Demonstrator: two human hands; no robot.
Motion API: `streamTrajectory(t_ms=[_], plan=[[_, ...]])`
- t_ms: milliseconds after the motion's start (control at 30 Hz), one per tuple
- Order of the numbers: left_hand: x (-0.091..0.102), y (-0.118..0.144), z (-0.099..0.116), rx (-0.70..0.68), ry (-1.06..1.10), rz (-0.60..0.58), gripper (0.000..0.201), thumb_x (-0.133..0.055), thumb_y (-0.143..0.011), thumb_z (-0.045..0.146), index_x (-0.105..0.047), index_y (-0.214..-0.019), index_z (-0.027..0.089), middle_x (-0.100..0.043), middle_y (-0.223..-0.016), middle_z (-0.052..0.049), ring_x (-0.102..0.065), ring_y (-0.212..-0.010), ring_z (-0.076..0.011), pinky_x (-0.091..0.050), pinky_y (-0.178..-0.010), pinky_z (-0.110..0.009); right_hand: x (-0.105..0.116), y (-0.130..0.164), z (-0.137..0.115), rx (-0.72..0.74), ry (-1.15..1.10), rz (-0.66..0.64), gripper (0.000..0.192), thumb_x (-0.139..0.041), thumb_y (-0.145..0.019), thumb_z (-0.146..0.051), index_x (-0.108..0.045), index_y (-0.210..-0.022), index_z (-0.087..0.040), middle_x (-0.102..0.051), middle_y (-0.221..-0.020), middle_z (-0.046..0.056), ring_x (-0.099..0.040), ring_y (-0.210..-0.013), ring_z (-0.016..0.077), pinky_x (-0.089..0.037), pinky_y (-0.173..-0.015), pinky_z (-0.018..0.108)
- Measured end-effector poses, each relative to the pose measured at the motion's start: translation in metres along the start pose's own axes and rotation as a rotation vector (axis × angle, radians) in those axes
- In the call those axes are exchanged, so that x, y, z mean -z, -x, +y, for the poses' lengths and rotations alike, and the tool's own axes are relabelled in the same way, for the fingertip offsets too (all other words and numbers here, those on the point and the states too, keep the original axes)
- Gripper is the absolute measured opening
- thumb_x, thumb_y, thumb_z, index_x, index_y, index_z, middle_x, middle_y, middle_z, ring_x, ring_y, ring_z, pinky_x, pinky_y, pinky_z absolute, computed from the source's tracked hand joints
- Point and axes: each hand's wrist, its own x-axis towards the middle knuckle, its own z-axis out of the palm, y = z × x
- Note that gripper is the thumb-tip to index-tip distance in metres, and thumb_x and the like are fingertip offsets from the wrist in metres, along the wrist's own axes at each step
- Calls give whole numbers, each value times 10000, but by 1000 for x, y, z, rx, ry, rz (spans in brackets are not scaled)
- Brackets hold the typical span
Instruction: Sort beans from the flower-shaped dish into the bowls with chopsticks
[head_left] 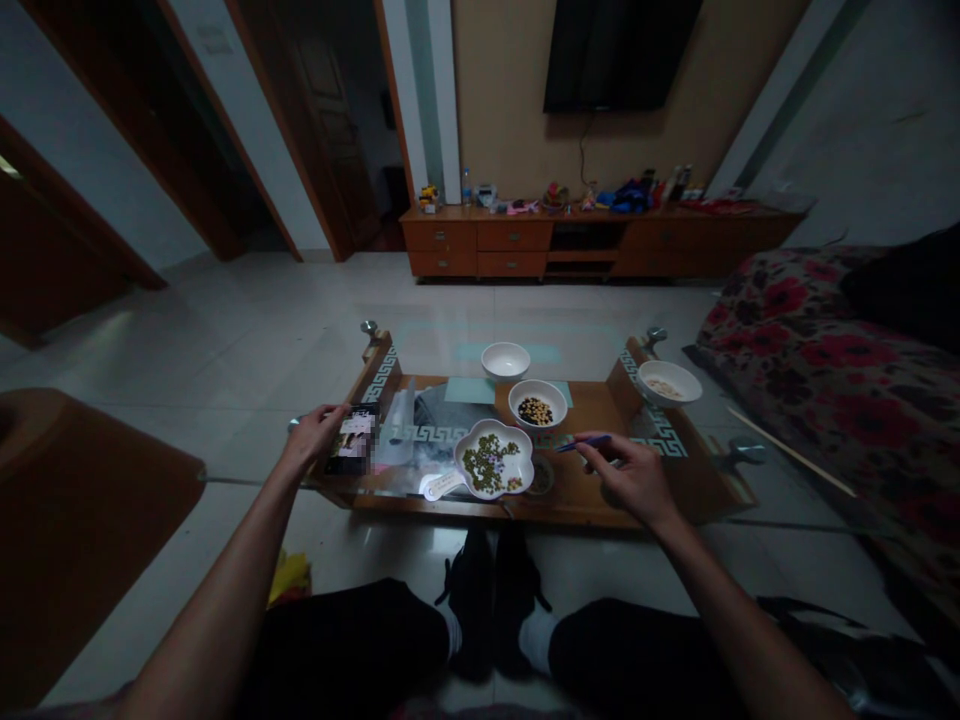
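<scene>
My right hand [634, 475] holds blue tweezers [581, 442] whose tips point left toward a flower-shaped white dish [495, 462] of mixed green and pale beans. My left hand [315, 432] rests on a phone [351, 438] lying on the glass top of the coffee table [585, 495]. Behind the dish stands a white bowl [538, 405] with dark and yellow beans. Farther back is an empty white bowl [505, 360]. A third white bowl [669, 383] with pale beans sits at the right.
A floral sofa [832, 380] runs along the right. A brown chair [75, 500] stands at the left. A wooden TV cabinet [600, 240] lines the far wall under a television [619, 55]. A long stick [791, 452] lies on the glass at the right. My knees and feet are below the table.
</scene>
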Motion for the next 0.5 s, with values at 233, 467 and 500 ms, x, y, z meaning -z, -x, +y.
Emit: streamTrajectory(t_ms=[233,467,500], plan=[[18,33,33,-101,-27,243,681,-364,-974,610,-573,-1410,130,-622,-1340,-180,-580,-1235,-344,-441,-1084,-455,-6,-20,-55,150,-11,17,189,-722,-916,-406,-817,-967,-252,-829,-881,46,-773,-703,217,-627,-653,345],[14,137,153,-883,160,682,414,-434,-990,396,-626,-1230,118,-658,-1123,-133,-590,-1047,-270,-461,-980,-422,-9,-47,-121,217,-196,203,263,-700,-938,-466,-749,-972,-209,-790,-840,56,-740,-658,182,-611,-635,313],[4,158,173,-1061,171,683,354,-459,-1000,367,-628,-1210,137,-669,-1090,-117,-591,-1035,-265,-454,-958,-421,-13,-47,-117,203,-246,257,284,-689,-942,-481,-728,-986,-203,-785,-853,62,-736,-648,181,-607,-622,311]])
